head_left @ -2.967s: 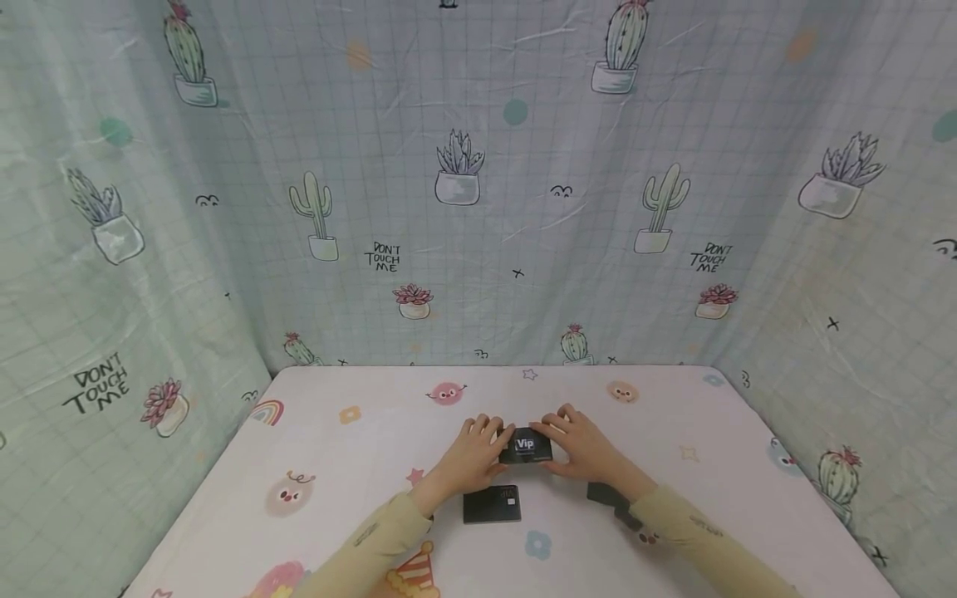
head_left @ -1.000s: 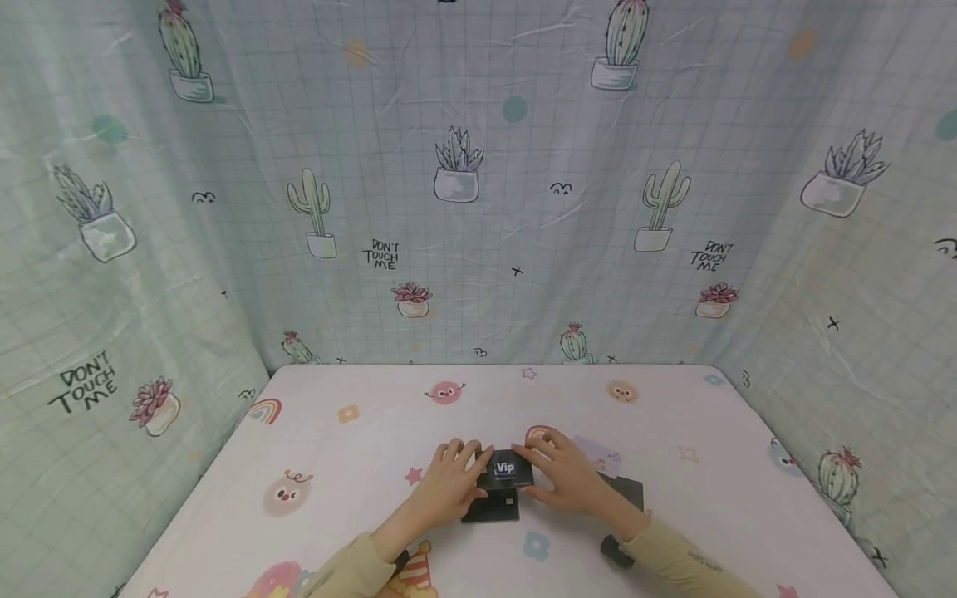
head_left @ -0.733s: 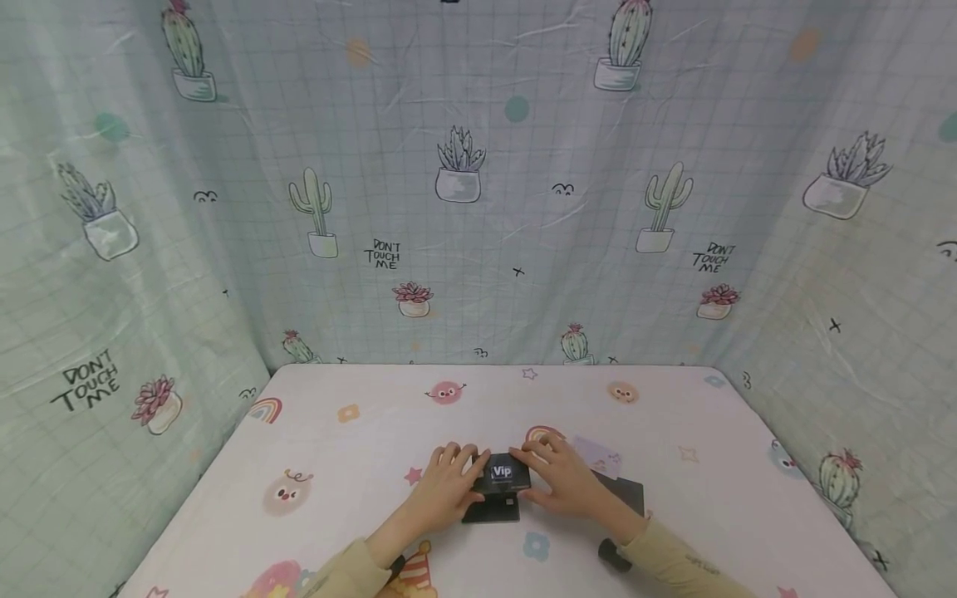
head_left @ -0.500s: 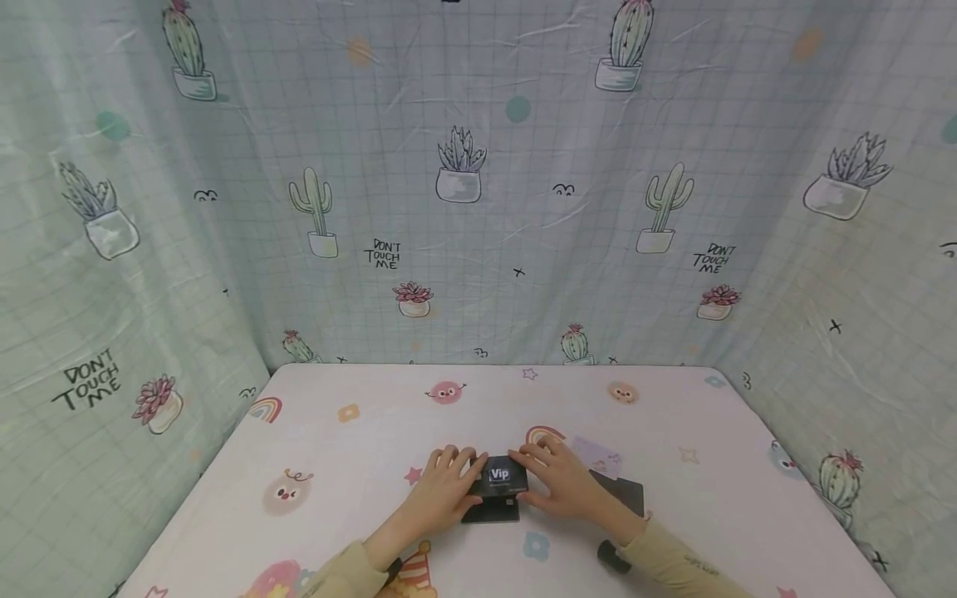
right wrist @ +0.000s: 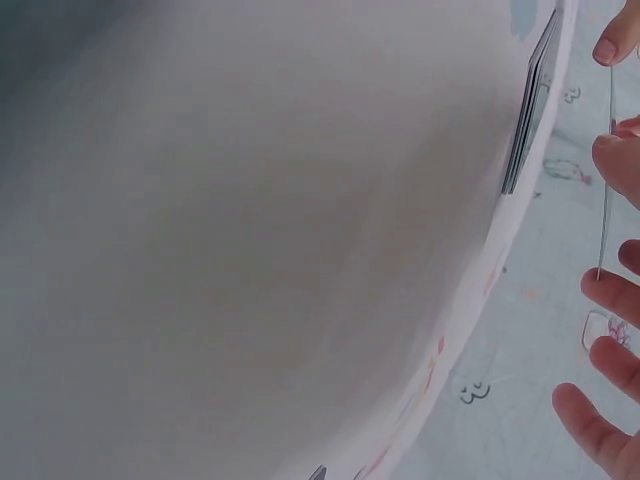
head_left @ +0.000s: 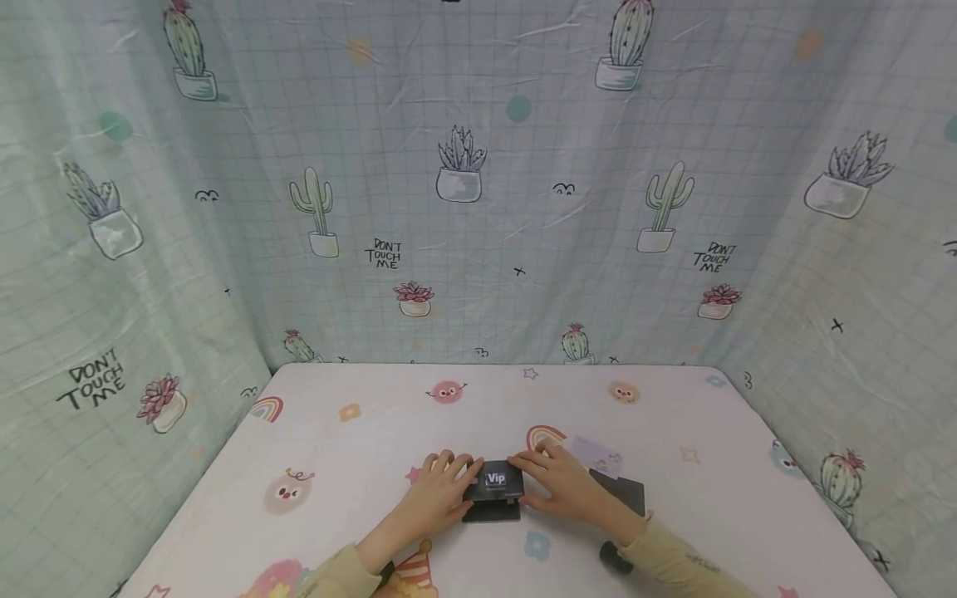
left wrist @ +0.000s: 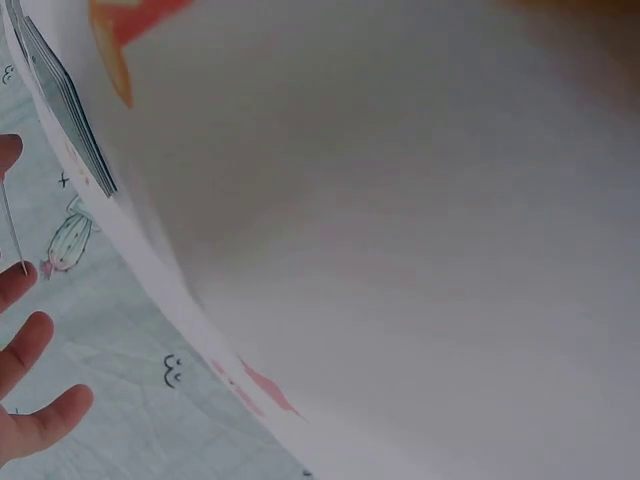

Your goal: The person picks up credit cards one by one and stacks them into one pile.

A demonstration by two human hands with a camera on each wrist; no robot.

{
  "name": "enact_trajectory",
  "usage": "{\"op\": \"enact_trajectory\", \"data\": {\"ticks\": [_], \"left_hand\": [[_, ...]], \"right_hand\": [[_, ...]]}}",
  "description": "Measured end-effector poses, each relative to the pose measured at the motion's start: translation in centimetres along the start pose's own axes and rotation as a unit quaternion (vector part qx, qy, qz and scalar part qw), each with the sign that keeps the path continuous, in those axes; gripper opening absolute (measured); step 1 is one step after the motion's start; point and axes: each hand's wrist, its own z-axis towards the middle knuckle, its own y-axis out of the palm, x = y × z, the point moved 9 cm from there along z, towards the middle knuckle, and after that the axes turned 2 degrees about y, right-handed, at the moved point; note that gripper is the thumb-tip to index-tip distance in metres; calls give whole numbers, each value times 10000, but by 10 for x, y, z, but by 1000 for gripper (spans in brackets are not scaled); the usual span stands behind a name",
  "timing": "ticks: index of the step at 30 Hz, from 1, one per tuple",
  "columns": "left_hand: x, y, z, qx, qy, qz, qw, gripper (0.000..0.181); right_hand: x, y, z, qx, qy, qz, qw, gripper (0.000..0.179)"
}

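Note:
Both hands hold a black card [head_left: 495,480] marked "Vip" by its two short sides. My left hand [head_left: 437,494] pinches its left edge between thumb and fingers, and my right hand [head_left: 557,486] pinches the right edge. In the right wrist view the thin card [right wrist: 606,225] shows edge-on between the fingertips, above the table. Just under it lies a stack of black cards [head_left: 491,512], its upper part covered by the held card in the head view. Several layers of this stack [left wrist: 75,110] show from the side in the left wrist view.
Beside my right forearm lies a dark flat rectangle [head_left: 628,492], partly hidden by the arm. A pale purple rectangle [head_left: 596,455] is behind it. The white table cover [head_left: 329,465] has cartoon prints, and a cactus-print curtain [head_left: 478,249] surrounds its back and sides.
Both hands have brought the Vip card toward me and a little left, from behind the stack to right over it. In the last half second it has come slightly nearer still.

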Motion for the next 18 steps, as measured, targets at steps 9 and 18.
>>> {"op": "enact_trajectory", "data": {"ticks": [9, 18], "left_hand": [[1, -1, -5, -36, 208, 13, 9998, 61], [4, -2, -8, 106, 342, 133, 9993, 64]], "right_hand": [[-4, 0, -1, -120, -173, -36, 9998, 52], [-7, 7, -2, -516, -181, 125, 9984, 54]]}}
